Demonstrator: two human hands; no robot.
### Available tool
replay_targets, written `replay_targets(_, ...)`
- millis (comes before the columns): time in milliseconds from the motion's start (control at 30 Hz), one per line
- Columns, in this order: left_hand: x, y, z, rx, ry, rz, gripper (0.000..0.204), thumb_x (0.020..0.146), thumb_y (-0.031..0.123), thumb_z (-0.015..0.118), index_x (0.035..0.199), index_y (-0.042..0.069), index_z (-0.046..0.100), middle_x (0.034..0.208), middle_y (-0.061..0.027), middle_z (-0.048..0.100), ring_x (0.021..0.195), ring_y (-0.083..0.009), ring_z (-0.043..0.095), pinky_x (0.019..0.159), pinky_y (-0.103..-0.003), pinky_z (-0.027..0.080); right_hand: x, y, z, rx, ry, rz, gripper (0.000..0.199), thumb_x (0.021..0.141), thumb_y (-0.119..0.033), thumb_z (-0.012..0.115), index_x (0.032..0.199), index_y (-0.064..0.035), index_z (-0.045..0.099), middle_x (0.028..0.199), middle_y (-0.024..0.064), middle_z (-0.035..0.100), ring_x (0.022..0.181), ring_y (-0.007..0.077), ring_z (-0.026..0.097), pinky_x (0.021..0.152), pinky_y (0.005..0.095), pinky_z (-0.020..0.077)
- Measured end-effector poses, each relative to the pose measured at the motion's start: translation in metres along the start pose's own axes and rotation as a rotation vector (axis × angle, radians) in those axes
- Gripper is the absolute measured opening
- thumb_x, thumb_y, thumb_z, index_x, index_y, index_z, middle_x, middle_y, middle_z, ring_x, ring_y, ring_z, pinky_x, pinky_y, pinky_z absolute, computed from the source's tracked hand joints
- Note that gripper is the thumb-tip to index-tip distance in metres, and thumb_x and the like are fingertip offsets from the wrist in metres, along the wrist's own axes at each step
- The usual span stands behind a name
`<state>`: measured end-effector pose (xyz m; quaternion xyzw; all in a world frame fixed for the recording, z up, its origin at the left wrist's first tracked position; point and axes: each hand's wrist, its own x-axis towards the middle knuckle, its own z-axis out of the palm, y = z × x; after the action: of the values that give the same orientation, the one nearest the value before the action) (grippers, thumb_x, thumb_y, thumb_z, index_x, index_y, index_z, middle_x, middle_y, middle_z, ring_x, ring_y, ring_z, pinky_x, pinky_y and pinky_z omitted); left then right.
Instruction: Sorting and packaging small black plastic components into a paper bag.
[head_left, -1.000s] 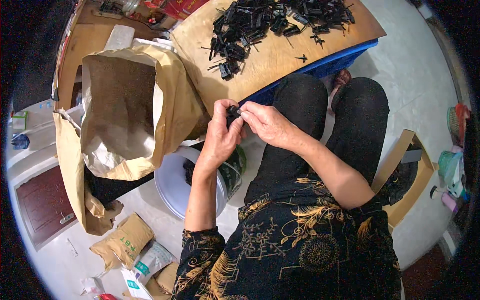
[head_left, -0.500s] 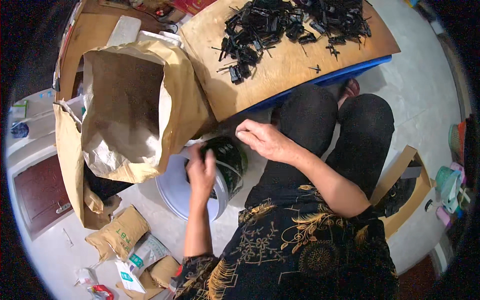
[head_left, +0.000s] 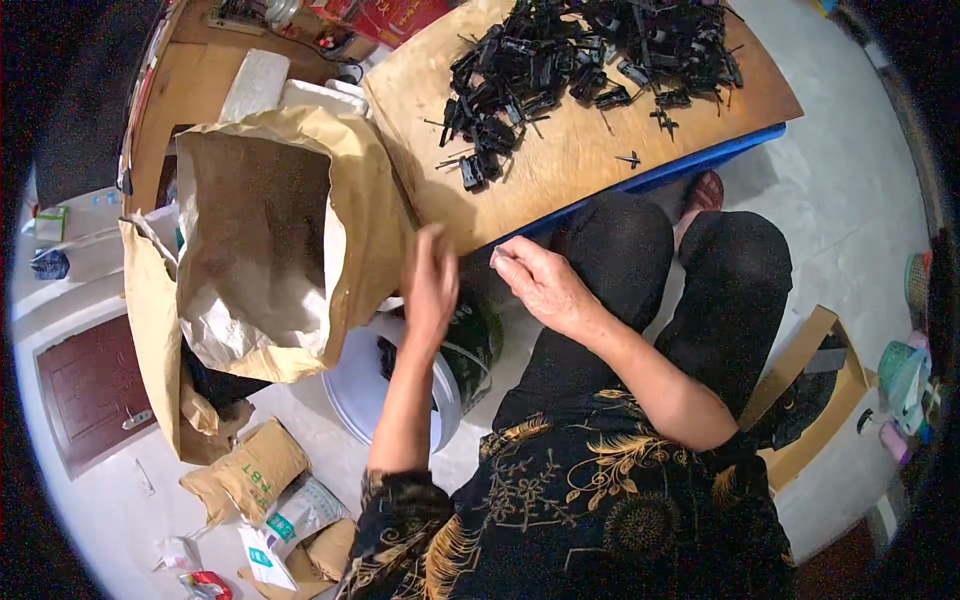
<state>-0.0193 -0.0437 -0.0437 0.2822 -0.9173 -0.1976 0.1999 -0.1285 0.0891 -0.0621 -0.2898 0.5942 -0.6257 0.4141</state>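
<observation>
Just ahead of our right hand point(head_left: 545, 285) — fingertips pinched together, empty or not we cannot tell — lies the pile of black plastic parts point(head_left: 570, 70) on the wooden board point(head_left: 590, 160), while our left hand point(head_left: 430, 290), fingers loosely apart, hangs above the white bucket point(head_left: 350, 390).

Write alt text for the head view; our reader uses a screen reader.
A seated person's left hand hovers over a white bucket while the right hand rests near the knee. Ahead, black plastic parts lie heaped on a wooden board, beside an open paper sack.

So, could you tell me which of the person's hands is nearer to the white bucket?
The left. The left hand hangs right over the white bucket, while the right hand sits off to its right, above the lap.
</observation>
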Motion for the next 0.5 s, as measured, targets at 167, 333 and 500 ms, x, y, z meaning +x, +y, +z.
replay_targets(167,0.071,-0.016,0.045,-0.232,-0.088,-0.374,0.032,0.077,0.013,0.059,0.103,-0.003,0.048,0.085,-0.0183,0.060,0.074,-0.0234,0.059,0.065,-0.034,0.047,0.001,-0.005,-0.002,0.066,0.000,0.014,0.019,0.091,-0.020,0.047,0.090,-0.0008,0.051,0.063,-0.0025,0.042,0.057,0.0057,0.039,0.051,0.0223,0.0366)
replay_targets(333,0.086,-0.030,0.059,-0.155,-0.157,-0.346,0.046,0.074,0.011,0.060,0.111,-0.004,0.039,0.085,-0.0213,0.060,0.074,-0.0246,0.059,0.064,-0.034,0.048,0.003,-0.005,-0.005,0.034,0.025,0.000,0.019,0.091,-0.020,0.047,0.089,-0.0010,0.051,0.063,-0.0025,0.042,0.056,0.0057,0.038,0.051,0.0224,0.0362)
replay_targets(500,0.074,-0.059,0.052,-0.401,0.011,-0.370,0.043,0.073,0.008,0.059,0.110,-0.002,0.040,0.077,-0.0121,0.054,0.065,-0.0207,0.053,0.058,-0.033,0.044,0.001,-0.008,-0.006,0.072,-0.006,-0.010,0.020,0.091,-0.021,0.047,0.087,-0.0006,0.050,0.062,-0.0016,0.043,0.056,0.0061,0.039,0.051,0.0231,0.0363)
